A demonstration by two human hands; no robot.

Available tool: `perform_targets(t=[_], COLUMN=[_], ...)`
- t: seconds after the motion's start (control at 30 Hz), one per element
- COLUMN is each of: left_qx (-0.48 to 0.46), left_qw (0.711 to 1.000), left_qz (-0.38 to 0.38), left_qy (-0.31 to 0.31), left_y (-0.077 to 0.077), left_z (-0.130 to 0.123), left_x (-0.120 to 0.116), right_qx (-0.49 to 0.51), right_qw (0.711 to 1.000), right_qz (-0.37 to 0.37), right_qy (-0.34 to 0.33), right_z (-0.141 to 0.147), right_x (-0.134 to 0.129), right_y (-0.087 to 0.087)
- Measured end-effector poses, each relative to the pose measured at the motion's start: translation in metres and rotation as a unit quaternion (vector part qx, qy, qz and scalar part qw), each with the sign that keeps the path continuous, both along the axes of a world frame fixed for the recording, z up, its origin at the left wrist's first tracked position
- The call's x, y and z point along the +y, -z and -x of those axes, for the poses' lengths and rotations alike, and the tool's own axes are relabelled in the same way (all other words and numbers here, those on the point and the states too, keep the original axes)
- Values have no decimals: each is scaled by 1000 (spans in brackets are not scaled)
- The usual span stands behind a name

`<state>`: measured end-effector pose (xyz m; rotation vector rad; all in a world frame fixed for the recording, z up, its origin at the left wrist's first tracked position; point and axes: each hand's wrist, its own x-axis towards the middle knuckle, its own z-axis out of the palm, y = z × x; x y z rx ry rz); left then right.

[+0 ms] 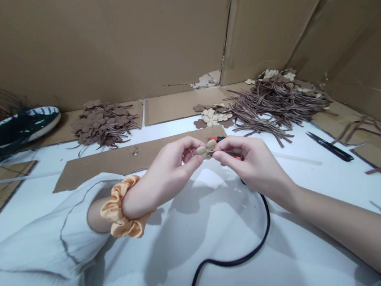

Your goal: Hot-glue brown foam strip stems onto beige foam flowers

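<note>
A: Hands?
B: Left hand (175,162) pinching a beige flower (206,149) by its edge, thumb against fingertips. Right hand (252,160) pinching a thin dark strip (229,154), its end at the flower. Both raised over the white table (285,273), mid-view.

A: Weak point?
B: The pinch. Flower is small, petals look soft. Too hard a squeeze could crease them; too loose, and the flower may turn and the strip end slide off. Fingertips cover much of the meeting place, so I can't tell whether the strip passes through or merely touches.

A: Hazards close by?
B: Orange-and-black tool (213,139) behind the hands, partly hidden, kind unclear. If its tip runs hot, a straying knuckle could get burned. Black cable (267,222) curves from under the right hand toward the near edge; an arm brushing it could snag it.

A: Supplies?
B: Strip heap (282,102) beyond the right hand, tangled. Tugging one strip could drag neighbours along. Brown flowers (94,120) piled at left, well apart, low risk.
</note>
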<state>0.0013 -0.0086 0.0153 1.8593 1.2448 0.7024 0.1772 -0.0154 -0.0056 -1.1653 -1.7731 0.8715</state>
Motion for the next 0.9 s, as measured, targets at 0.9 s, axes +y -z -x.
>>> perform_targets(t=[0.9], left_qx=[15], left_qw=[998], left_qz=[-57], left_qy=[-29], left_y=[4], left_z=[-5], left_x=[-12], right_qx=[16], right_qw=[999], right_qz=[22], right_qy=[27], right_z=[2], right_x=[-5], right_y=[-5])
